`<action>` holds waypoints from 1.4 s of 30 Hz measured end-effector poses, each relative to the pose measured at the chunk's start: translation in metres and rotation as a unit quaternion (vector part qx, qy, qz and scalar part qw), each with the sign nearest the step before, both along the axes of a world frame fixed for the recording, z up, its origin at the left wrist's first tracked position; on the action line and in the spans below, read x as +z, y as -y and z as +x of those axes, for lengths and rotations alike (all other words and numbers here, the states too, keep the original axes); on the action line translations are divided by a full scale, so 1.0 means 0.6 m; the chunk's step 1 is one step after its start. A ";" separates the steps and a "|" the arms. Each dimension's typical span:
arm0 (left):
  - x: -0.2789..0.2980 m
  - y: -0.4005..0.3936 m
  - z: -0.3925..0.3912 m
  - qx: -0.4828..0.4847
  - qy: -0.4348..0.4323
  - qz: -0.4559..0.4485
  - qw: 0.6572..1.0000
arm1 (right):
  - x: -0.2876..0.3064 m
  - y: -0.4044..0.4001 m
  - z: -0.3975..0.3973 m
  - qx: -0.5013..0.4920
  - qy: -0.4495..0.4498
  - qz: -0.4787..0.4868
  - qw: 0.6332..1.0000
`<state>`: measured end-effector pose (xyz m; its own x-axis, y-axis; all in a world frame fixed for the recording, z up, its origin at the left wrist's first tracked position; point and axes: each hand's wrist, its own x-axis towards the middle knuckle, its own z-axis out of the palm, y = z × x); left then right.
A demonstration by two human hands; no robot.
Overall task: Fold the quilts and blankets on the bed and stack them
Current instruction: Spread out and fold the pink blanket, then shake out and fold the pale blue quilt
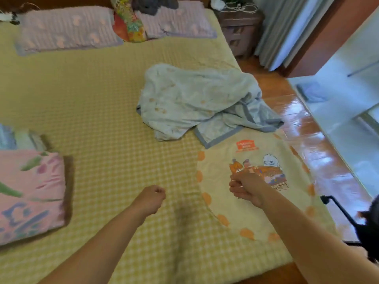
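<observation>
A crumpled light blue quilt (194, 103) lies in a heap on the right half of the bed (92, 99). Just in front of it a cream blanket (260, 208) with a cartoon print and orange spots is spread flat at the near right corner. A folded pink floral blanket (30, 191) sits at the left edge. My left hand (152, 198) is a closed fist over the checked sheet and holds nothing. My right hand (246, 187) hovers over the cream blanket's print with loosely curled fingers, and I see nothing in it.
Two purple pillows (65, 27) (176, 21) and a colourful bolster (129, 21) lie at the headboard. More folded cloth (20, 140) sits behind the pink blanket. A nightstand (240, 31) and glossy wooden floor (297, 111) are on the right. A black stand (365, 228) is at the near right.
</observation>
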<state>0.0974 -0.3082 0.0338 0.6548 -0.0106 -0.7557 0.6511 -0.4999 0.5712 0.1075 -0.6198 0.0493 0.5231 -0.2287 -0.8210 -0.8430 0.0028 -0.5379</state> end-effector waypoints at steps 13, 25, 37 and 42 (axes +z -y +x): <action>-0.479 0.025 0.020 -0.311 -0.107 0.299 0.896 | -0.394 0.048 0.185 0.409 0.198 -0.277 0.847; -0.392 0.233 0.087 -0.009 -0.043 0.050 0.998 | -0.506 0.025 0.372 0.530 0.141 -0.481 0.684; -0.432 0.219 0.052 0.023 -0.038 0.047 0.998 | -0.435 0.039 0.289 0.505 0.293 -0.437 0.685; -0.394 0.150 0.011 0.070 -0.015 0.119 0.990 | -0.320 0.034 0.245 0.410 0.292 -0.414 0.758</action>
<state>0.1039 -0.3980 -0.2029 0.6138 0.2605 -0.7452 0.7391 -0.5213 0.4265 0.2547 -0.6401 -0.1425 0.9873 0.0591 -0.1472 0.0037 -0.9364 -0.3509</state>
